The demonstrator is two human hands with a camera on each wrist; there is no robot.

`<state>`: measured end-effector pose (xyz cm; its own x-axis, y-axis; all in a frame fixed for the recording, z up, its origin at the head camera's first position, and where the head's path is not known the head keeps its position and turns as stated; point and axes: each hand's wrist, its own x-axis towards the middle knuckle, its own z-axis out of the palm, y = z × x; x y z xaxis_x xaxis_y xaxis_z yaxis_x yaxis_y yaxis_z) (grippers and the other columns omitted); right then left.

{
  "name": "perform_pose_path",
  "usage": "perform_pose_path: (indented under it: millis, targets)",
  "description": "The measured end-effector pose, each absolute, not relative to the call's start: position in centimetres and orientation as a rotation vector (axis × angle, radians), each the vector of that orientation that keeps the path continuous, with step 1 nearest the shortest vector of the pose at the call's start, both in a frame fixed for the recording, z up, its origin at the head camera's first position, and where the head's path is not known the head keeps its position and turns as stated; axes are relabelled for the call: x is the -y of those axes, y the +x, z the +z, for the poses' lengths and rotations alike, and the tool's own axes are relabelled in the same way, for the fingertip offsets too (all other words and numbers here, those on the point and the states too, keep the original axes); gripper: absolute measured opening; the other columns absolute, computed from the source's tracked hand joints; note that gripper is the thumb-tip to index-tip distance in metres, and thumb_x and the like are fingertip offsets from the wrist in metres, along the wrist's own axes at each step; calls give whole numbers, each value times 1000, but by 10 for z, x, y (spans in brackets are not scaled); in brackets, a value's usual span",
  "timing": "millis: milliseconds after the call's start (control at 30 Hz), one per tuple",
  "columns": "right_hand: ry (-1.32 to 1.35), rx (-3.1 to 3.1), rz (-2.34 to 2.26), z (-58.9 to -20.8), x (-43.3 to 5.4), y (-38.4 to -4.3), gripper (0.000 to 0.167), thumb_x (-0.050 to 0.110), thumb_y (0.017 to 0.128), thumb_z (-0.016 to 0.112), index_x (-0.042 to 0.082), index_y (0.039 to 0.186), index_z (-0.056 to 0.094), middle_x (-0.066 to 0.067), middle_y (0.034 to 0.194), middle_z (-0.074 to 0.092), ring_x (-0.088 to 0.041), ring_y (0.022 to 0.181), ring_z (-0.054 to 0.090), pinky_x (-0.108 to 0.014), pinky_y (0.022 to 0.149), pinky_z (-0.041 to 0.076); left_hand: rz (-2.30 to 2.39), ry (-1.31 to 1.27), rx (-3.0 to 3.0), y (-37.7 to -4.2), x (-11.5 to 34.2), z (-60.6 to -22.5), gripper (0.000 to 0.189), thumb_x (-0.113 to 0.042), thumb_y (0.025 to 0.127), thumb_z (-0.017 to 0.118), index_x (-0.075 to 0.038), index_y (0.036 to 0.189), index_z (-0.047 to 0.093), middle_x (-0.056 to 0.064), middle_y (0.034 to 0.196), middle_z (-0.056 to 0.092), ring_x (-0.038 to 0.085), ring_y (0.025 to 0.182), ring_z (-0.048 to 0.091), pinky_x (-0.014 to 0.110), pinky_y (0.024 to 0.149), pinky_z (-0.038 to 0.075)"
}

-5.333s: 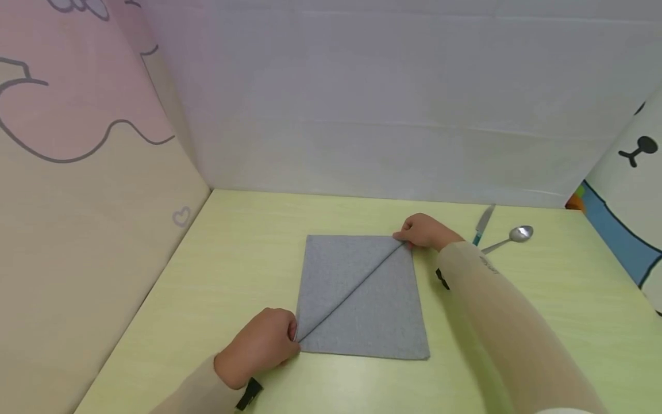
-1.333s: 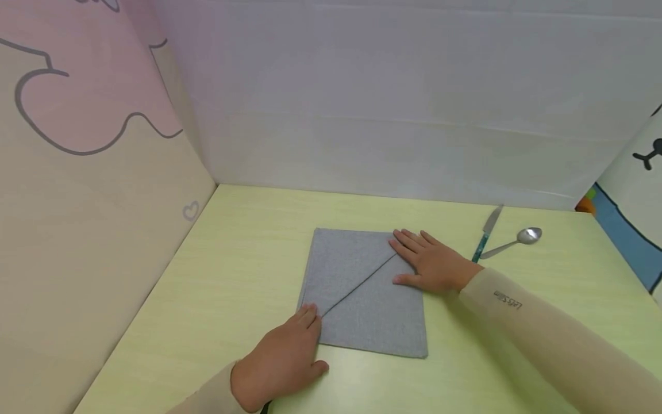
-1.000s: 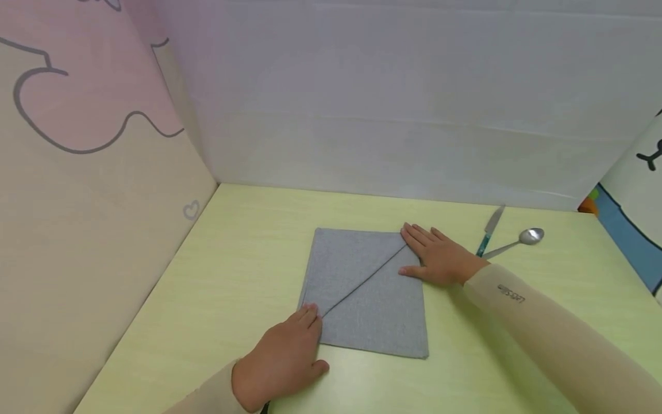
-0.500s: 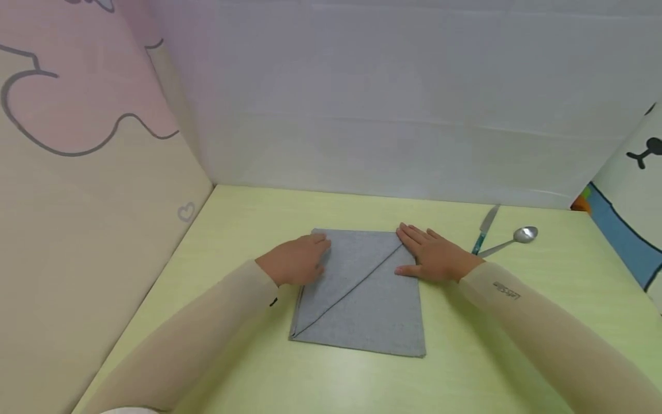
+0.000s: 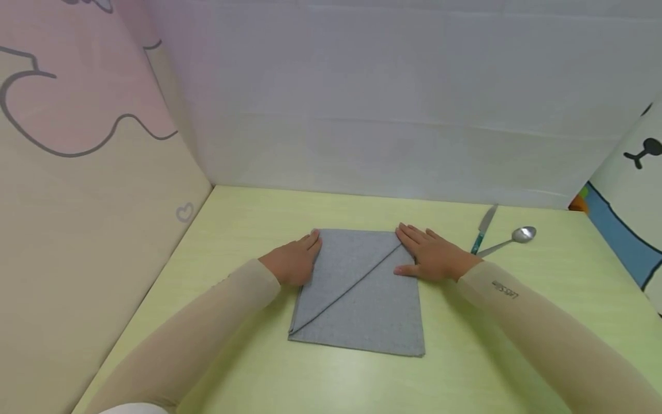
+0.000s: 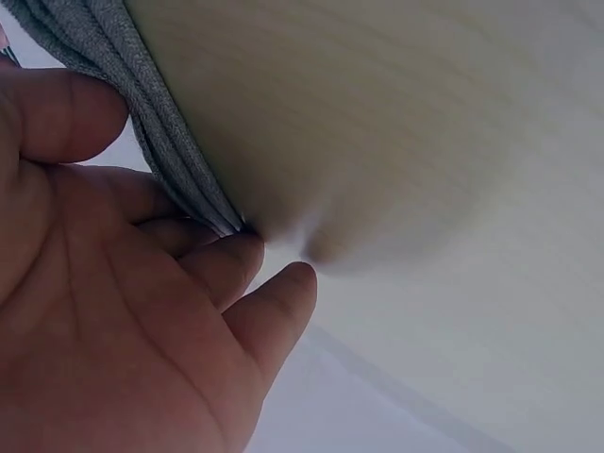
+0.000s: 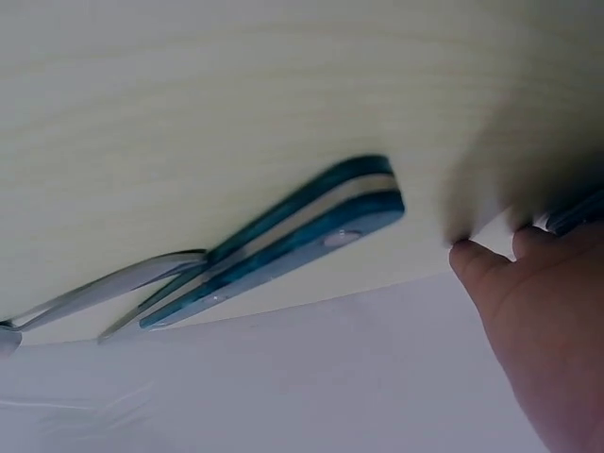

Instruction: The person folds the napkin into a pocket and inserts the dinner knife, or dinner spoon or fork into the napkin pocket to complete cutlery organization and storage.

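A grey cloth napkin (image 5: 362, 310) lies folded into a square, with a diagonal fold edge running from its near left corner to its far right corner. My left hand (image 5: 293, 261) rests at the far left corner, fingers stretched along the edge. In the left wrist view, fingertips of that hand (image 6: 123, 302) touch the layered edge of the napkin (image 6: 156, 118). Flat on the far right corner, my right hand (image 5: 438, 257) presses with straight fingers and the thumb spread. The right wrist view shows only part of this hand (image 7: 547, 321).
A table knife (image 5: 482, 229) with a green handle and a metal spoon (image 5: 522, 234) lie just right of my right hand, the spoon's handle against the knife. The pale yellow table (image 5: 227, 241) ends at a white back wall (image 5: 383, 115) and a patterned left panel (image 5: 103, 230).
The left hand has moved from the near left corner up to the far left corner and settled along the edge. Earlier both hands pinched the fold's ends; the right now lies flat.
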<state>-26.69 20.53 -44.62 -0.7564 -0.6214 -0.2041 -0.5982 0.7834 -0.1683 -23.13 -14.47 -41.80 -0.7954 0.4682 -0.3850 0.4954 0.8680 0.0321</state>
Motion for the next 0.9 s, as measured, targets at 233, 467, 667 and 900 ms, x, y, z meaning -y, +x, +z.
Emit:
perform_pose_path:
  millis: [233, 467, 667, 900]
  targets:
    - [-978, -2773, -105, -445, -205, -259, 95, 60, 100, 57, -1, 162, 19, -20, 169, 15, -39, 156, 11, -61, 121, 11, -35, 729, -2650, -234, 146, -420, 60, -15, 107, 34, 4, 162, 17, 19, 170, 6, 31, 156, 12, 42, 123, 19]
    - [-1203, -2825, 23, -440, -188, -226, 72, 42, 104, 59, 5, 160, 34, -19, 167, 24, -39, 155, 17, -59, 122, 14, -13, 758, -2652, -235, 145, -421, 60, -17, 108, 37, 5, 161, 18, 20, 170, 8, 30, 156, 11, 44, 124, 18]
    - [-1269, -2713, -69, -442, -162, -190, 70, 43, 104, 60, 7, 159, 38, -17, 165, 31, -36, 153, 26, -58, 121, 21, 10, 801, -2673, -240, 150, -422, 60, -18, 107, 47, 7, 158, 27, 21, 169, 15, 31, 156, 15, 45, 123, 20]
    - [-1256, -2694, -32, -439, -144, -171, 67, 39, 104, 60, 7, 159, 39, -13, 165, 33, -30, 152, 29, -55, 120, 25, 163, 827, -2851, -260, 151, -424, 32, -15, 103, 59, -2, 131, 66, 15, 144, 55, 32, 132, 55, 44, 106, 46]
